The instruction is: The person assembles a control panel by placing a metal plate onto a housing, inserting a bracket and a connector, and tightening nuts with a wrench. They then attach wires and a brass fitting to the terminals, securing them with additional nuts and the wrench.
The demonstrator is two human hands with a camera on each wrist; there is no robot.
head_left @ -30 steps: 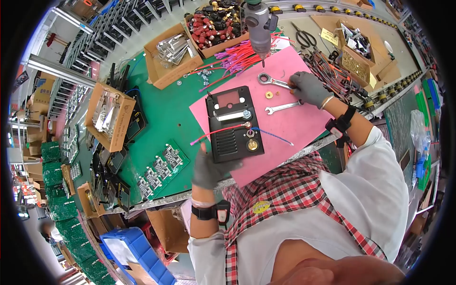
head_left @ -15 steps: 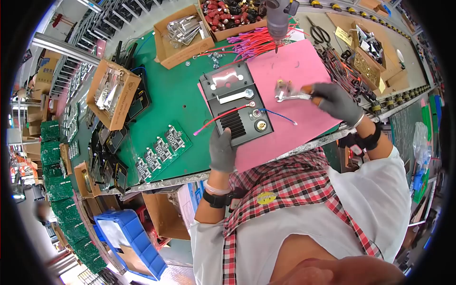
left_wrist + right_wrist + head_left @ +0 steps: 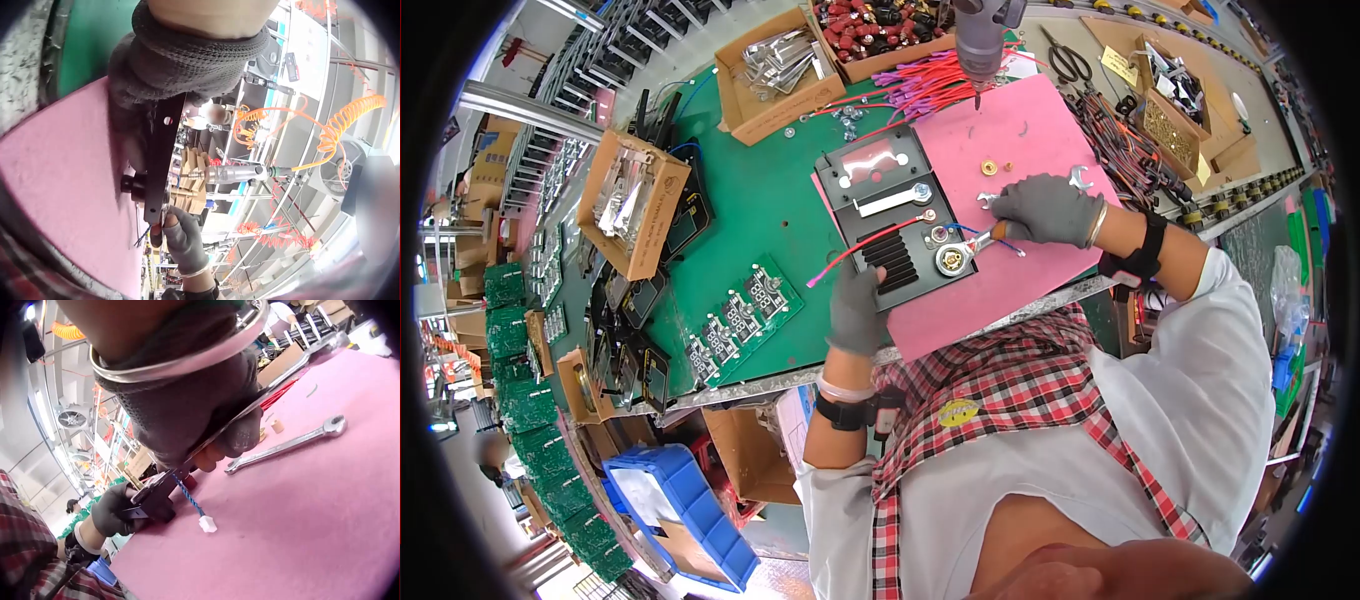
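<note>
My gloved right hand grips a ratchet ring wrench. Its ring end sits over the brass terminal at the near right corner of a black panel, while its open end sticks out past the hand. The gloved left hand holds the panel by its near left edge, thumb on top. On the panel are a metal strip, a red wire and a blue wire with a white connector. A second wrench lies on the pink mat, partly hidden by my right hand in the head view.
Brass nuts lie on the pink mat. A power screwdriver hangs over its far edge. Red wires, a box of metal strips and circuit boards stand around, with scissors at the back right.
My right hand lifted the ratchet wrench from the mat and brought it left onto the panel's brass terminal. The panel has turned slightly, with my left hand now at its near left edge.
</note>
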